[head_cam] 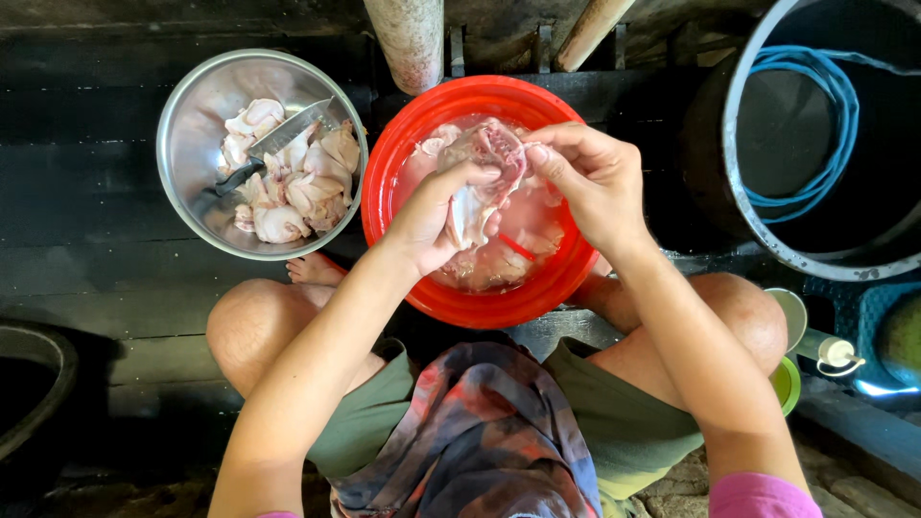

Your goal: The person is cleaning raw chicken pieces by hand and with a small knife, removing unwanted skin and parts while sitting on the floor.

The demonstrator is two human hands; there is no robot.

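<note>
Both hands on a raw chicken piece over the red basin.

The chicken piece [484,177], pale and slick, is up above the red basin [403,163], and both hands are clamped on it: left hand [436,216] pinching the lower flap, right hand [585,182] gripping the top edge with thumb and fingers. Pinkish water and more meat sit in the basin right beneath. Off to the left, the steel bowl [182,144] carries cleaned pieces with a knife [273,144] lying across them. A big dark tub [758,230] with a blue hose [835,105] stands to the right. My read: that wet skin looks slippery, so a pull too hard could tear it or drop it with a splash.
</note>
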